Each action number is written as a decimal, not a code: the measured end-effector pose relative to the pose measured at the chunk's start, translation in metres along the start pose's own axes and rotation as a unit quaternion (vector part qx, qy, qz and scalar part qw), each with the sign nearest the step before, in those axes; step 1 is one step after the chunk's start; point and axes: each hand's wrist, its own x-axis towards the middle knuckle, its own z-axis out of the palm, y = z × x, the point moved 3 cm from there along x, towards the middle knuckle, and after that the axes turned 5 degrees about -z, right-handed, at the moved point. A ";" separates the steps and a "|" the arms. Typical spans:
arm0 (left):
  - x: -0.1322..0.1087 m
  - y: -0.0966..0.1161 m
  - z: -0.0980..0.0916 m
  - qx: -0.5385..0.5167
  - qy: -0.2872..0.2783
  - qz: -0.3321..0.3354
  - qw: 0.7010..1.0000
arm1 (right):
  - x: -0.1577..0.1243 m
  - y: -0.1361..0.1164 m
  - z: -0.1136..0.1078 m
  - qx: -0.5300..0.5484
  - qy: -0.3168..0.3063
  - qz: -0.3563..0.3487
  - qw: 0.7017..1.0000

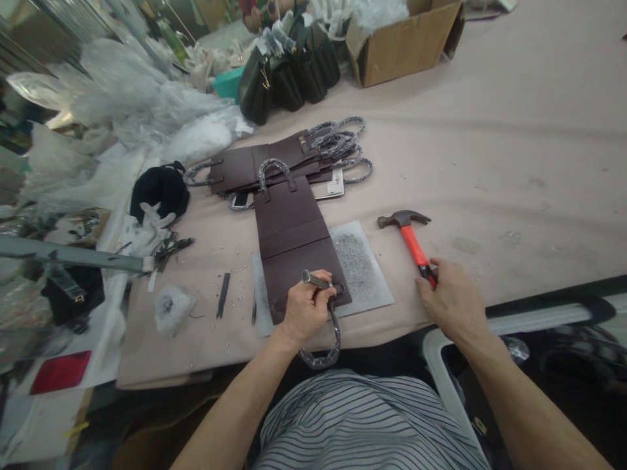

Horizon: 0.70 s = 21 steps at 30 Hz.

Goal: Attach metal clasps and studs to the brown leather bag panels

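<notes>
The left hand [304,312] is seen at the near edge of the counter [490,163]. Its grip is closed around a metal punch [315,280], which is held tilted, with the free end pointing left. The working end is set at the near end of a dark brown leather panel [294,241], close to a handle tab.

The panel is laid lengthwise from near to far, and its near half is spread over a grey plate [365,267]. A wrapped handle [326,349], fixed to the panel's near end, hangs over the counter's near edge just below the left hand.

The right hand [453,301] is placed to the right of the plate, well apart from the left hand. Its grip is pressed together around the black end of a hammer [414,243]. The red shaft runs away from the hand toward the far left, and the steel head is found just beside the plate's far right corner. Whether the hammer rests on the counter or is held just above it cannot be told.

Beyond the panel, a stack of similar panels [289,160] with wrapped loops is fanned across the counter. Further off, finished dark bags [289,78] are grouped beside a cardboard box [406,46]. A black cloth [159,189] and heaps of clear plastic wrap [147,98] are seen at the left. A striped shirt [353,418] fills the near foreground.
</notes>
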 end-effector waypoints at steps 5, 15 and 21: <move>0.003 0.000 0.000 0.011 -0.015 -0.003 1.000 | 0.022 0.001 -0.008 0.090 -0.105 0.087 0.987; 0.001 -0.002 0.003 0.019 -0.031 0.008 0.999 | 0.010 -0.046 -0.020 0.559 -0.247 0.244 0.753; 0.001 -0.005 0.008 0.018 -0.050 0.000 0.999 | 0.005 -0.075 -0.123 0.396 -0.073 0.025 0.915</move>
